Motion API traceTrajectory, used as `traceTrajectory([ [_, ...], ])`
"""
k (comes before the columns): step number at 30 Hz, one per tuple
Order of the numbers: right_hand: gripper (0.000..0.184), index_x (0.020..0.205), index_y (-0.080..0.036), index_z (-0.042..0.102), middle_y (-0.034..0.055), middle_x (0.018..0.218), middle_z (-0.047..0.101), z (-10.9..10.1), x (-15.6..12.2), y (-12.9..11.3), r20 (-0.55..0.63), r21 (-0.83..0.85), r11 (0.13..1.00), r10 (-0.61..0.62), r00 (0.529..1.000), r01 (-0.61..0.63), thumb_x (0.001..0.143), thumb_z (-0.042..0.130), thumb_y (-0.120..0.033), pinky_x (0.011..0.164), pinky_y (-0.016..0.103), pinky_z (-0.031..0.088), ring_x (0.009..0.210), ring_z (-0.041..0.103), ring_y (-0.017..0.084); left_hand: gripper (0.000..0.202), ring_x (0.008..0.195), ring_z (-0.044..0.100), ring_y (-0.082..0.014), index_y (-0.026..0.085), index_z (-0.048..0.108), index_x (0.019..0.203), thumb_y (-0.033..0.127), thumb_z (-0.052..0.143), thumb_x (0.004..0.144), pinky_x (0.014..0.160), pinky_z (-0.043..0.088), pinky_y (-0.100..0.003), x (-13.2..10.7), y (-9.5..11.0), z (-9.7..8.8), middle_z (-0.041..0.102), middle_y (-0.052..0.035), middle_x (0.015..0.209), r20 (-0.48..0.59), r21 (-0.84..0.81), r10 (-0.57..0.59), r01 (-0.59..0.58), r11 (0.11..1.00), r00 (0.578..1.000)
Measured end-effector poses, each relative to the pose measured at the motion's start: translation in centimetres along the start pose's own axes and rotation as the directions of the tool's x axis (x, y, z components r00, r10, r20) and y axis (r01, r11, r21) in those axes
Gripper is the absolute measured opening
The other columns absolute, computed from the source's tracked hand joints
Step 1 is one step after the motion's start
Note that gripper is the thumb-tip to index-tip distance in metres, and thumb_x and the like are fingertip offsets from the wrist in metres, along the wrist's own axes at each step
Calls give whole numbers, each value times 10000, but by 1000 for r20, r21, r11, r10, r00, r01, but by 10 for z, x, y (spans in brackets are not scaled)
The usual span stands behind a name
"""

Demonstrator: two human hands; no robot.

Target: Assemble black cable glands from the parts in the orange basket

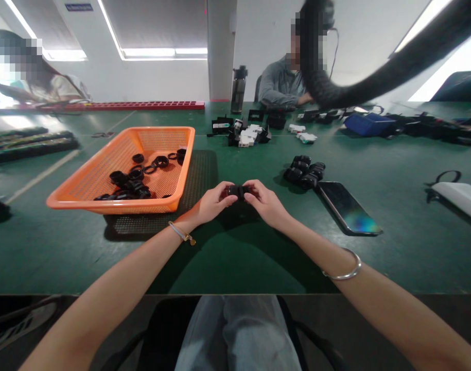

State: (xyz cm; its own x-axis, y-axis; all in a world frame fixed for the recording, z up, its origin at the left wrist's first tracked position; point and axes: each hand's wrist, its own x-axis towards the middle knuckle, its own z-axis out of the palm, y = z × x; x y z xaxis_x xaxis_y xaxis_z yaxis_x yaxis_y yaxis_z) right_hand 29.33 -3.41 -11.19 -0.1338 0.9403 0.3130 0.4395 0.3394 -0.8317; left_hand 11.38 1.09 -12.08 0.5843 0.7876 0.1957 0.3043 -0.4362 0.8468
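My left hand (214, 202) and my right hand (263, 200) meet above the green table (239, 257), both pinched on one small black round part (238, 191) held between the fingertips. To the left stands an orange mesh basket (104, 178) holding several black rings and round parts (132, 183). A small heap of assembled black parts (304, 171) lies to the right of my hands.
A phone (348, 207) lies face up right of the heap. A white device with a strap (461, 198) is at the far right. Two other people sit across and at the left, with boxes, black parts and a bottle (238, 88) between.
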Motion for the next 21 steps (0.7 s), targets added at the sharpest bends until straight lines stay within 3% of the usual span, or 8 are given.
traceTrajectory([
  [5,169,928,-188,497,47,793,619,1,-1,-3,28,-105,994,-19,999,21,819,451,-309,709,332,440,739,593,195,297,709,569,-150,153,473,1075,377,377,905,675,463,-283,-6,7,1,563,-9,770,4,96,15,-15,995,1000],
  [10,154,899,-185,477,57,782,612,1,-3,-7,30,-152,988,-1,1000,5,811,441,-306,685,324,422,725,585,201,267,814,595,-189,154,465,1080,343,412,900,744,474,-323,-8,10,2,595,-48,885,-3,224,22,-20,974,1000],
  [16,171,875,-191,489,31,745,584,3,-7,-11,-22,-67,997,37,999,-38,813,429,-339,669,309,409,690,546,175,326,980,580,-228,139,453,1118,366,482,885,855,471,-371,-7,8,1,583,-112,1066,-2,392,194,-178,903,981],
  [21,203,846,-190,500,-12,659,527,8,-7,-8,-5,109,983,151,988,-150,802,437,-378,618,289,394,609,498,140,372,989,557,-234,147,457,1123,415,507,871,860,474,-384,-6,5,-2,575,-108,1048,38,534,307,-279,798,951],
])
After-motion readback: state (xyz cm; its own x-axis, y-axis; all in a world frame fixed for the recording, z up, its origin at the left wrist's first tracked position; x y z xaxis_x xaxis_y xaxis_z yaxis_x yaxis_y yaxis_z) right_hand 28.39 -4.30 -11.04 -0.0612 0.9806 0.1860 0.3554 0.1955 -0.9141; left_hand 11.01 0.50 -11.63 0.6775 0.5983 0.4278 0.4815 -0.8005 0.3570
